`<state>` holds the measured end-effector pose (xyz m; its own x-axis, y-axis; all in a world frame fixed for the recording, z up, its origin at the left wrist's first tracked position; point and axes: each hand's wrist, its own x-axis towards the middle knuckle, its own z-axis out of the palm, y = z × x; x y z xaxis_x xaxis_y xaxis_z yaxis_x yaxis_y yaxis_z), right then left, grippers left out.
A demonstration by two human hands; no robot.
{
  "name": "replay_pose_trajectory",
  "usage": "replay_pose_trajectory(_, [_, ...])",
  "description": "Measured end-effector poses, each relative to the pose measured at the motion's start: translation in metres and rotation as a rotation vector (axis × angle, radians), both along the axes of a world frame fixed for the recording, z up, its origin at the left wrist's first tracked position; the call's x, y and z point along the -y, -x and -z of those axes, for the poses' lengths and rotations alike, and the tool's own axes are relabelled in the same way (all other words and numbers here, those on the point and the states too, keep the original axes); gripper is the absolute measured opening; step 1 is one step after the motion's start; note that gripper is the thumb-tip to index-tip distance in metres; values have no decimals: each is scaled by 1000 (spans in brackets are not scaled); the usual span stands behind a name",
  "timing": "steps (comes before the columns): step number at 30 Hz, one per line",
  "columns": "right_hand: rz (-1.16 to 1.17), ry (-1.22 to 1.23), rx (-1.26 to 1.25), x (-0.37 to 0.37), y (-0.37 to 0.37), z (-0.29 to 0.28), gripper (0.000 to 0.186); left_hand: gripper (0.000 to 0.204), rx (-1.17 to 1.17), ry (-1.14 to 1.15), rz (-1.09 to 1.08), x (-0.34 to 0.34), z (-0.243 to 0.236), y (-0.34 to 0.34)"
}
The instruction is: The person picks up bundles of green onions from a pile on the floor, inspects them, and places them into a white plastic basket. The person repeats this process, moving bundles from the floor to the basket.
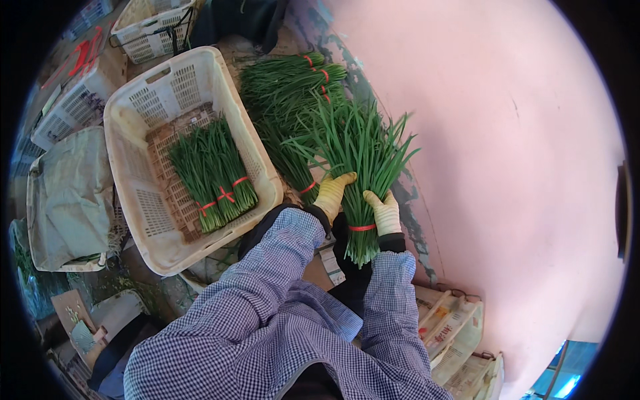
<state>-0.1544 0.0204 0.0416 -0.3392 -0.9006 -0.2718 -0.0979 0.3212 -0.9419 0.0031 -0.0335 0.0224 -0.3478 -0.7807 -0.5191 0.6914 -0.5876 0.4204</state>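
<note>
A bunch of Chinese chives (360, 193), tied low down with a red band, stands between my hands with its leaves fanned out at the top. My left hand (333, 195), in a yellowish glove, grips it from the left with the thumb across the leaves. On the other side my right hand (385, 215), in a similar glove, closes around it just above the band. Left of my hands sits a large off-white plastic crate (267, 180). Several banded bunches (217, 177) lie side by side inside it.
More banded bunches (283, 83) are heaped on the floor beyond my hands. A pale pink wall (507, 133) rises on the right. Other crates stand at the upper left (150, 37) and lower right (460, 327). A cloth-covered crate (73, 193) is at the far left.
</note>
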Motion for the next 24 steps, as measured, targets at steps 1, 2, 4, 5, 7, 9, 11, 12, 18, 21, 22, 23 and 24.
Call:
replay_pose_trajectory(1, [-5, -4, 5, 0, -1, -3, 47, 50, 11, -1, -5, 0, -2, 0])
replay_pose_trajectory(2, [-9, -7, 16, 0, -2, -4, 48, 49, 15, -17, -10, 0, -3, 1])
replay_pose_trajectory(4, [-21, -12, 10, 0, -1, -4, 48, 45, 25, -44, -21, 0, -5, 1])
replay_pose_trajectory(5, [-29, -16, -7, 1, 0, -4, 48, 44, 14, -37, -23, 0, -2, 2])
replay_pose_trajectory(7, [-33, -22, -17, 1, 0, -5, 48, 41, -7, -27, -29, 1, 3, 3])
replay_pose_trajectory(9, [-26, -15, -9, 2, 1, -5, 48, 39, -23, -38, -26, 1, 6, 4])
replay_pose_trajectory(11, [-26, 5, -10, 1, 3, -3, 48, 37, -52, -49, -24, 1, 6, 6])
replay_pose_trajectory(12, [-26, 8, -10, 1, 2, -4, 48, 37, -70, -54, -27, 1, 7, 6])
replay_pose_trajectory(18, [0, 25, -84, 1, -2, -10, 46, 35, -195, -13, -27, -4, -1, 4])
replay_pose_trajectory(21, [-2, 33, -250, 2, -6, -14, 47, 39, -336, 75, 18, -2, 4, 9])
replay_pose_trajectory(22, [-5, 24, -308, 3, -12, -19, 47, 40, -389, 112, 31, -1, 9, 10])
replay_pose_trajectory(23, [-7, 4, -360, 3, -18, -24, 48, 42, -315, 165, 39, -1, 14, 11])
replay_pose_trajectory(24, [-11, -7, -409, 3, -19, -25, 48, 43, -246, 220, 53, -1, 15, 13])
